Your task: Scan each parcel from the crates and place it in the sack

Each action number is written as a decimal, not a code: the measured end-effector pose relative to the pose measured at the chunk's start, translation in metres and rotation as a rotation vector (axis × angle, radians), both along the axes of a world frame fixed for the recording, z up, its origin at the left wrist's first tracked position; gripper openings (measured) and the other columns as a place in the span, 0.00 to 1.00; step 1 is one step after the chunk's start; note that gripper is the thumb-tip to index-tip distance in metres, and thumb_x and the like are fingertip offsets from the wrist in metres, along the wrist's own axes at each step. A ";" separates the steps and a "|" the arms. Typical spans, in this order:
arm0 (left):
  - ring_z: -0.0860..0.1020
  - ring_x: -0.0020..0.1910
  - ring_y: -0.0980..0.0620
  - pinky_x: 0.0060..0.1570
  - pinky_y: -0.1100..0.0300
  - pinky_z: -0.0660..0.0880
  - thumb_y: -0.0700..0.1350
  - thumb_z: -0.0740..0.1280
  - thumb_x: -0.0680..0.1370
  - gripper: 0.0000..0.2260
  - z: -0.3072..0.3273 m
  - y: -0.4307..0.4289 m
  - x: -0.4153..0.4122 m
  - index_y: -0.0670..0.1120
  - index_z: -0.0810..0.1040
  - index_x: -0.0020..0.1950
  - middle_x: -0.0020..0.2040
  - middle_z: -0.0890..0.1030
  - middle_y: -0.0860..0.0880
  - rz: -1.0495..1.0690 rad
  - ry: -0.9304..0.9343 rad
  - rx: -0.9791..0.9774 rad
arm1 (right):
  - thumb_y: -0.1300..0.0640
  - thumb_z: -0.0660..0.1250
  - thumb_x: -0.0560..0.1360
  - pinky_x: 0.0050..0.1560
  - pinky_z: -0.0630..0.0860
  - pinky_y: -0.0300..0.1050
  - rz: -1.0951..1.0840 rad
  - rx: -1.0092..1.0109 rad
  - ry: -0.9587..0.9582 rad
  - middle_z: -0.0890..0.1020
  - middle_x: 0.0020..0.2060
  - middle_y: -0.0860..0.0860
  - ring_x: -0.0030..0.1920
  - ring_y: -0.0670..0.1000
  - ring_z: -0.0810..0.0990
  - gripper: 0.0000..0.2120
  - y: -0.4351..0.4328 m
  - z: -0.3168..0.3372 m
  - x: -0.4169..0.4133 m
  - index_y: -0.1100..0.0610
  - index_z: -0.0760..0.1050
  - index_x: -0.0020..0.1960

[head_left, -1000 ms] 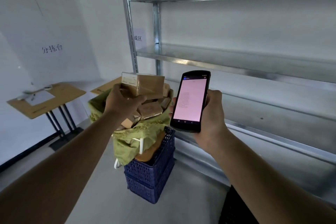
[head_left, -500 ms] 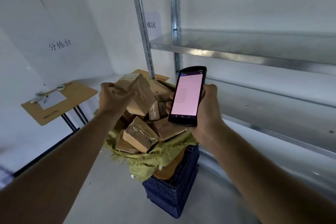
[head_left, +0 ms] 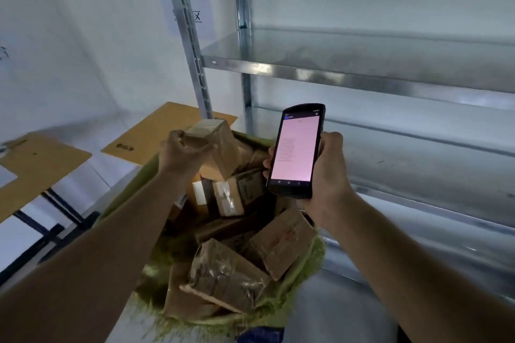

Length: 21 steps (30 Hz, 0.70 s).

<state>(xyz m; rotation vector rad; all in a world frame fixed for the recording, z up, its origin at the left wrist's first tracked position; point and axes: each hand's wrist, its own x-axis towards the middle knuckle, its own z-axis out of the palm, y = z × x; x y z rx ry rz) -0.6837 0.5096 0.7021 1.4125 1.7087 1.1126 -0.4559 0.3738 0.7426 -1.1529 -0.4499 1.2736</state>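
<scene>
To your right stands a metal shelving rack (head_left: 362, 75), its shelves bare. A paper sign (head_left: 192, 15) hangs on the white wall (head_left: 83, 22) behind its upright. To your left you have two brown-topped tables (head_left: 36, 164) on dark legs, near each other.

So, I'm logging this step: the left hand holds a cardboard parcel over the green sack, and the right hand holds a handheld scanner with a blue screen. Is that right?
Not quite: the screen is pink, not blue, as the head view shows. The rest stands: the left hand has its grip on a cardboard parcel over the green sack, and the right hand holds the handheld scanner.
</scene>
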 end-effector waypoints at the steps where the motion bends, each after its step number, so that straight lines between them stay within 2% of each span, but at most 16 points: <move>1: 0.81 0.56 0.47 0.52 0.48 0.84 0.59 0.84 0.64 0.38 -0.003 0.014 0.001 0.53 0.73 0.70 0.60 0.79 0.50 -0.039 0.008 -0.011 | 0.37 0.54 0.79 0.70 0.77 0.68 -0.041 -0.013 0.000 0.86 0.58 0.65 0.57 0.69 0.86 0.31 0.010 -0.005 -0.006 0.56 0.80 0.69; 4: 0.78 0.54 0.50 0.39 0.61 0.75 0.51 0.82 0.72 0.30 -0.021 0.057 0.000 0.51 0.74 0.70 0.56 0.78 0.52 -0.137 0.082 0.004 | 0.40 0.52 0.81 0.66 0.79 0.64 -0.142 -0.043 0.013 0.86 0.54 0.64 0.51 0.67 0.85 0.31 0.033 -0.015 -0.022 0.58 0.80 0.69; 6: 0.78 0.53 0.51 0.37 0.65 0.71 0.53 0.82 0.71 0.28 -0.035 0.084 -0.002 0.52 0.75 0.66 0.55 0.78 0.55 -0.209 0.145 0.009 | 0.42 0.52 0.82 0.60 0.80 0.61 -0.196 -0.066 0.031 0.86 0.51 0.63 0.46 0.64 0.85 0.29 0.042 -0.020 -0.027 0.60 0.80 0.69; 7: 0.78 0.52 0.52 0.39 0.65 0.72 0.54 0.83 0.70 0.27 -0.040 0.095 -0.002 0.53 0.75 0.64 0.53 0.79 0.56 -0.245 0.175 0.009 | 0.43 0.51 0.83 0.57 0.81 0.60 -0.230 -0.072 0.019 0.86 0.48 0.62 0.43 0.62 0.86 0.29 0.044 -0.021 -0.030 0.60 0.80 0.68; 9: 0.80 0.52 0.53 0.47 0.60 0.78 0.55 0.82 0.71 0.23 -0.051 0.112 0.000 0.55 0.77 0.61 0.51 0.81 0.59 -0.322 0.227 0.001 | 0.45 0.50 0.85 0.51 0.82 0.57 -0.274 -0.080 -0.018 0.86 0.45 0.61 0.39 0.61 0.86 0.27 0.047 -0.025 -0.033 0.60 0.80 0.67; 11: 0.80 0.53 0.52 0.54 0.55 0.79 0.53 0.79 0.74 0.18 -0.060 0.125 0.006 0.56 0.77 0.59 0.50 0.82 0.57 -0.389 0.269 0.002 | 0.45 0.52 0.84 0.48 0.82 0.54 -0.324 -0.115 -0.046 0.87 0.47 0.62 0.39 0.60 0.86 0.27 0.048 -0.029 -0.033 0.60 0.81 0.66; 15: 0.79 0.61 0.43 0.58 0.53 0.73 0.52 0.72 0.80 0.23 -0.078 0.145 0.027 0.50 0.76 0.74 0.60 0.82 0.48 -0.513 0.370 0.021 | 0.43 0.53 0.81 0.47 0.82 0.54 -0.402 -0.126 -0.038 0.86 0.52 0.63 0.44 0.62 0.86 0.28 0.044 -0.038 -0.028 0.60 0.80 0.67; 17: 0.79 0.61 0.40 0.57 0.53 0.71 0.49 0.68 0.83 0.20 -0.084 0.149 0.035 0.47 0.76 0.75 0.62 0.82 0.44 -0.582 0.451 0.006 | 0.44 0.52 0.82 0.47 0.82 0.54 -0.435 -0.140 -0.034 0.85 0.50 0.61 0.44 0.61 0.85 0.27 0.037 -0.042 -0.024 0.60 0.81 0.64; 19: 0.79 0.61 0.42 0.60 0.50 0.74 0.54 0.64 0.82 0.21 -0.097 0.158 0.037 0.48 0.78 0.72 0.64 0.82 0.43 -0.609 0.542 0.021 | 0.45 0.51 0.83 0.47 0.81 0.53 -0.455 -0.143 -0.020 0.84 0.48 0.60 0.43 0.61 0.83 0.27 0.028 -0.045 -0.020 0.62 0.80 0.62; 21: 0.78 0.65 0.43 0.65 0.44 0.76 0.60 0.61 0.76 0.26 -0.129 0.182 0.036 0.52 0.79 0.70 0.67 0.81 0.45 -0.610 0.582 0.055 | 0.44 0.53 0.82 0.53 0.77 0.57 -0.491 -0.147 -0.016 0.83 0.49 0.61 0.48 0.63 0.82 0.29 0.021 -0.046 -0.018 0.64 0.78 0.68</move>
